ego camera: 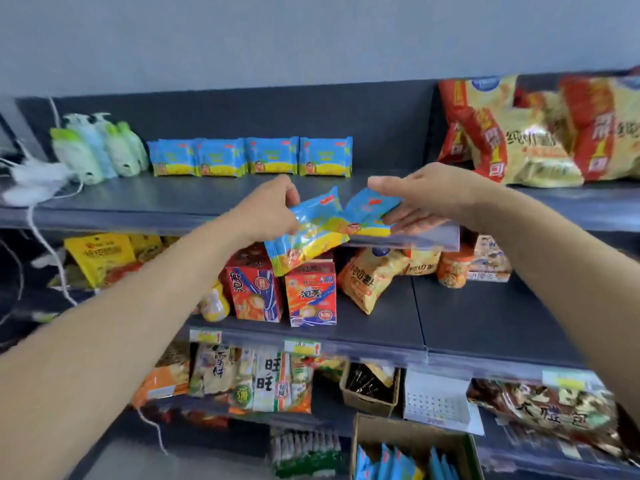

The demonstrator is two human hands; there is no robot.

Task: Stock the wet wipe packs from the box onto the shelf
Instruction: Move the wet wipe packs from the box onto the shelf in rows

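Left hand [270, 211]: fingers curled, pinching the first pack [308, 237] at its upper left end seal. The pack hangs tilted from that pinch, its lower corner drooping in front of the shelf below.

Right hand [429, 195]: thumb on top and fingers beneath, clamped on one end of the second pack [369, 211]. This pack lies nearly flat. The inner ends of the two packs meet or overlap; which of the two cannot be told.

Location: both packs are in the air at the front edge of the top shelf [207, 195], near its middle, not yet set down. A row of four packs [251, 156] stands upright along the back edge, with bare surface to its right. The box [412, 431] sits below at the bottom of view, with more packs [391, 462] on end inside.

Handling, as judged: the packs look light, soft and pliable, with a glossy film that is probably slippery. The droop suggests no stiffness. The flat crimped end seals offer the surest hold, while a grip across the body would suit standing a pack upright.

Adjacent stock: pump bottles [100, 147] at the left end of the shelf, snack bags [533, 133] at the right.
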